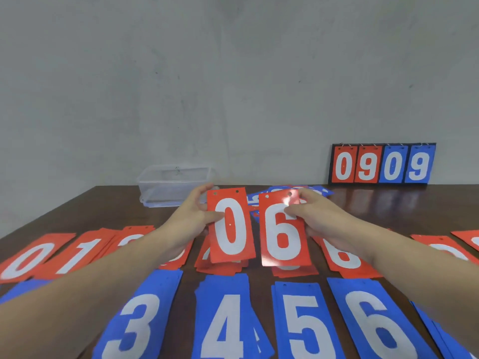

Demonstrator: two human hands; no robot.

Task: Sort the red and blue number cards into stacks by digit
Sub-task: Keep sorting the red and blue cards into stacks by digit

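Nearest on the bench (388, 211) lie blue stacks 3, 4, 5 and 6 (373, 320), cut off below. Red stacks behind are partly hidden by forearms. Left hand (189, 218) has its grip pinched on a red 0 card (230, 226); right hand (324, 218) pinches a red 6 card (282, 231). Beyond: loose blue cards, a clear box (171, 185), a scoreboard (381, 164).

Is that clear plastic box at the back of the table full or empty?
Empty, apparently: the clear plastic box shows only wall and table through its sides.
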